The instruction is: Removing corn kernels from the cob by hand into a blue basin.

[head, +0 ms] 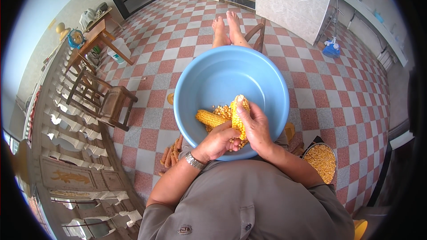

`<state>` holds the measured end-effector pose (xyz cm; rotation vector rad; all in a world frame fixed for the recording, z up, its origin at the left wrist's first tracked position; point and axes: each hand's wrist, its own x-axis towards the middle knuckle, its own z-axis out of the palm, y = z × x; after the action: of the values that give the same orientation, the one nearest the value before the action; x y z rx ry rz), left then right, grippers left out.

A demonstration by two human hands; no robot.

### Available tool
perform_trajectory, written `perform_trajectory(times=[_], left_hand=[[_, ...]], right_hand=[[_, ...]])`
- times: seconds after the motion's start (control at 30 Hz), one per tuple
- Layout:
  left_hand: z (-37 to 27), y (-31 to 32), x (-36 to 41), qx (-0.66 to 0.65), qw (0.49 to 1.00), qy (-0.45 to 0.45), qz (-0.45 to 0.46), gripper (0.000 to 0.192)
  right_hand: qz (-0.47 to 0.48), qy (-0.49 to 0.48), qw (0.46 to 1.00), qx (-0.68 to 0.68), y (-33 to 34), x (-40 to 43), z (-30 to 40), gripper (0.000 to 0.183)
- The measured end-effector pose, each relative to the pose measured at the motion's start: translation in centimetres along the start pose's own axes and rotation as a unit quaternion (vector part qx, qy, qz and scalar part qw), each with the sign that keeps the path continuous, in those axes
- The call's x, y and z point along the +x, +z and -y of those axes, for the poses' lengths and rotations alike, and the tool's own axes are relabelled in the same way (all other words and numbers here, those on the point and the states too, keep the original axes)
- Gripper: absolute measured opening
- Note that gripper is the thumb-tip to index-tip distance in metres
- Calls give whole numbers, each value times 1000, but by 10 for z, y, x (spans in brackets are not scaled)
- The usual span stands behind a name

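A blue plastic basin (188, 76) sits close against my body. Above its near part, my right hand (257, 126) grips an ear of yellow corn (239, 116), thumb laid along its side. The ear's top end shows a pale, bare tip. My left hand (218, 141), with a metal-band watch (193, 160) on the wrist, holds the lower end of the same ear; some of its fingers are hidden. Another ear of corn (210, 118) lies in the basin beside loose kernels (223, 109), left of the held ear.
A round container of loose corn kernels (320, 161) stands on the checkered tile floor (310, 90) at right. Bare corncobs (171, 153) are piled at left. A wooden chair (116, 103) is near the balustrade (73, 130). Two bare feet (230, 28) show beyond the basin.
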<state>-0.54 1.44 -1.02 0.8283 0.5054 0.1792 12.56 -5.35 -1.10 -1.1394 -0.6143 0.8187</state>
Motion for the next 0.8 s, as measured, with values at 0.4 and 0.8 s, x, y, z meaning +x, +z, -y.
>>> perform_trajectory(times=[0.4,0.8], left_hand=[[0,-5,-1,-1,1000,-6,5,21],[-1,-1,-3,-22,1000,5,22,20]], right_hand=[[69,24,997,3,-2,1,1,35],[30,51,998,-15,1,-3,11,35]])
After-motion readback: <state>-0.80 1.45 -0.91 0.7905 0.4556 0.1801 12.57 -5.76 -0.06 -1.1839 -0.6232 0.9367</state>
